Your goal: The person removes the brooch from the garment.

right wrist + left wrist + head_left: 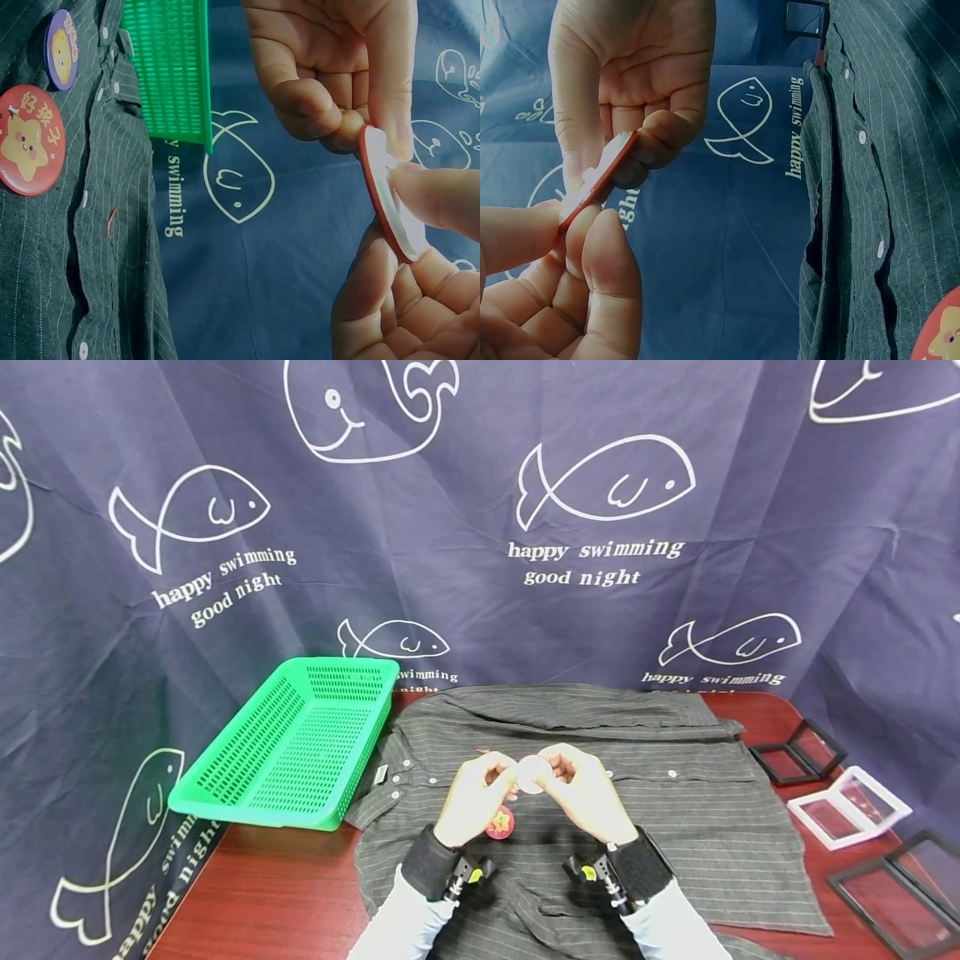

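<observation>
A round pin badge [534,774] with a red rim and a white back is held above the shirt. My left hand [474,795] pinches its edge from the left between thumb and fingers. From the other side my right hand [591,792] pinches it too, the thumb against the white back. In the right wrist view the badge [392,196] is tilted almost edge-on. Below lies a dark striped shirt [712,835]. On it rest a red badge [31,141] with a yellow star and a purple badge [61,49].
A green plastic basket [341,806] stands at the left of the reddish table [277,893]. Along the right edge are a small black frame [783,767], a white frame [817,827] and a larger black frame [870,902]. A blue curtain [465,527] hangs behind.
</observation>
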A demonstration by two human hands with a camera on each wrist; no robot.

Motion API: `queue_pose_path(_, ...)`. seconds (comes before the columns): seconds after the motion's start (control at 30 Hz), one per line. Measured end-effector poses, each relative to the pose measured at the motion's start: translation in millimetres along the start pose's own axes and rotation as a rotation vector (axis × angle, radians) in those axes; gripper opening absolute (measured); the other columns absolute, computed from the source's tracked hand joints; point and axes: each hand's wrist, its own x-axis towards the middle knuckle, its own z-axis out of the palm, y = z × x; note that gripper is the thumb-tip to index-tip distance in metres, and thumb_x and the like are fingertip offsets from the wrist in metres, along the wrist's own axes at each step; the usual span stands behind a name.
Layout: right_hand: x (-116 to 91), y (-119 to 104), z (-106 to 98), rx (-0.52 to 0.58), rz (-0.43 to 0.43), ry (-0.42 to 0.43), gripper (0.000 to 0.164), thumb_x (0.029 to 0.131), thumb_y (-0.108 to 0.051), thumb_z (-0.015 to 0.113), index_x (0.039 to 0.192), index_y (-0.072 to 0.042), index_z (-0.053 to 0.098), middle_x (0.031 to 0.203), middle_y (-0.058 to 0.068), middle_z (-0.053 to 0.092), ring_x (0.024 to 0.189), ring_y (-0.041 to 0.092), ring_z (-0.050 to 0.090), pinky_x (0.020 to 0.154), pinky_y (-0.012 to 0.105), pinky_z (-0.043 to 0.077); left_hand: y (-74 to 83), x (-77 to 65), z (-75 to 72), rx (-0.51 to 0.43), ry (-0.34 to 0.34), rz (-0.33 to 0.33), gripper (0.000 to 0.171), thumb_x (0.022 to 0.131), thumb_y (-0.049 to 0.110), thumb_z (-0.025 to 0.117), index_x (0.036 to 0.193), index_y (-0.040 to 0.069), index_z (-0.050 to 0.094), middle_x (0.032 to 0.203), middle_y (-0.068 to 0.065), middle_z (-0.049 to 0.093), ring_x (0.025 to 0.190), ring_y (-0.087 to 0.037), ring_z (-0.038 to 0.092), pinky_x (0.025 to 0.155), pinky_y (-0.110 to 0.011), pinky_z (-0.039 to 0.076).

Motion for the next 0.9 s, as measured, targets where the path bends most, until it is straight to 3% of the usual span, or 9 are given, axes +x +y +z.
queue_pose_path(0.17, 0.3, 0.5, 0.7, 0.014, -0.006, 0.0, 0.011, 0.088, -0.014, 0.072, 0.095, -0.007, 0.068, 0.074, 0.001, 0.067, 0.064, 0.0, 0.056, 0.058, 0.02, 0.047, -5.5, 0.1, -0.1, -0.023, 0.008, 0.02, 0.013, 0.095, 0.006, 0.061, 0.09, -0.005, 0.067, 0.069, -0.019, 0.064, 0.059, -0.019, 0.064, 0.059, -0.034, 0.058)
queue_pose_path(0.23, 0.6, 0.1, 0.4, 0.014, 0.0, 0.0, 0.012, 0.088, -0.014, 0.072, 0.096, -0.007, 0.068, 0.074, 0.002, 0.067, 0.064, 0.001, 0.057, 0.058, 0.02, 0.047, -15.2, 0.8, 1.2, -0.031, 0.007, 0.016, 0.015, 0.095, 0.01, 0.062, 0.091, -0.003, 0.067, 0.07, -0.018, 0.065, 0.059, -0.022, 0.064, 0.059, -0.034, 0.058)
queue_pose_path(0.37, 1.6, -0.5, 0.0, 0.017, 0.011, -0.001, 0.013, 0.087, -0.014, 0.073, 0.096, -0.006, 0.068, 0.075, 0.002, 0.068, 0.065, 0.001, 0.058, 0.06, 0.02, 0.048, -15.1, 1.3, 0.7, -0.039, 0.005, 0.015, 0.016, 0.095, 0.011, 0.062, 0.092, -0.004, 0.067, 0.071, -0.018, 0.065, 0.061, -0.031, 0.065, 0.06, -0.038, 0.059)
queue_pose_path(0.5, 1.9, -0.8, 0.1, 0.023, 0.015, -0.002, 0.013, 0.087, -0.013, 0.073, 0.096, -0.006, 0.067, 0.075, 0.003, 0.068, 0.066, 0.0, 0.059, 0.06, 0.02, 0.049, -15.8, 1.2, 0.9, -0.034, 0.004, 0.007, 0.016, 0.095, 0.011, 0.062, 0.092, -0.004, 0.067, 0.071, -0.019, 0.065, 0.062, -0.031, 0.065, 0.06, -0.039, 0.059)
queue_pose_path(0.8, 1.7, 0.9, 0.8, 0.008, 0.017, 0.009, 0.013, 0.087, -0.015, 0.073, 0.095, -0.006, 0.068, 0.074, 0.002, 0.067, 0.064, 0.0, 0.057, 0.059, 0.02, 0.047, -15.7, 0.7, 1.2, -0.013, -0.005, -0.019, 0.017, 0.096, 0.012, 0.061, 0.095, -0.004, 0.067, 0.072, -0.018, 0.067, 0.062, -0.011, 0.064, 0.061, -0.037, 0.059)
queue_pose_path(0.9, 1.8, 2.7, 0.8, 0.006, 0.019, 0.005, 0.013, 0.087, -0.016, 0.073, 0.095, -0.007, 0.068, 0.074, 0.002, 0.066, 0.062, 0.001, 0.055, 0.057, 0.02, 0.045, -15.1, 0.3, 1.2, -0.014, -0.005, -0.036, 0.018, 0.096, 0.013, 0.061, 0.095, -0.004, 0.067, 0.073, -0.018, 0.067, 0.062, -0.011, 0.064, 0.062, -0.039, 0.059)
